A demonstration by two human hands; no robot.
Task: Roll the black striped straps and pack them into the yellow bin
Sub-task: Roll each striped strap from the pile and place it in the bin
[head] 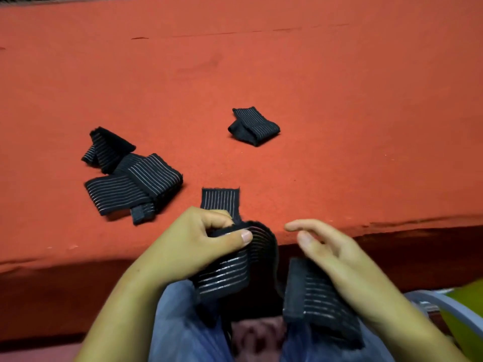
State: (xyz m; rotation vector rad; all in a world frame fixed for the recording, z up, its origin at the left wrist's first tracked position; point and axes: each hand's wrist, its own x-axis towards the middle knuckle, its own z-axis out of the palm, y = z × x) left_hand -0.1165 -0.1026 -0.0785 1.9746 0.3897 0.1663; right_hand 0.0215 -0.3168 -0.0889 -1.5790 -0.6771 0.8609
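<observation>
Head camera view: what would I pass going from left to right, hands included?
Loose pile of striped straps → left hand pinching a black strap → small folded strap farther back on the table → open right hand → yellow bin at the right edge.

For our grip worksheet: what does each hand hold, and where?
The left hand pinches the black striped strap at its arched bend; the right hand, fingers relaxed, grips nothing.

I note the red-covered bench [326, 74] carrying a heap of striped straps [130, 178] at left, one folded strap [254, 126] well apart.
</observation>
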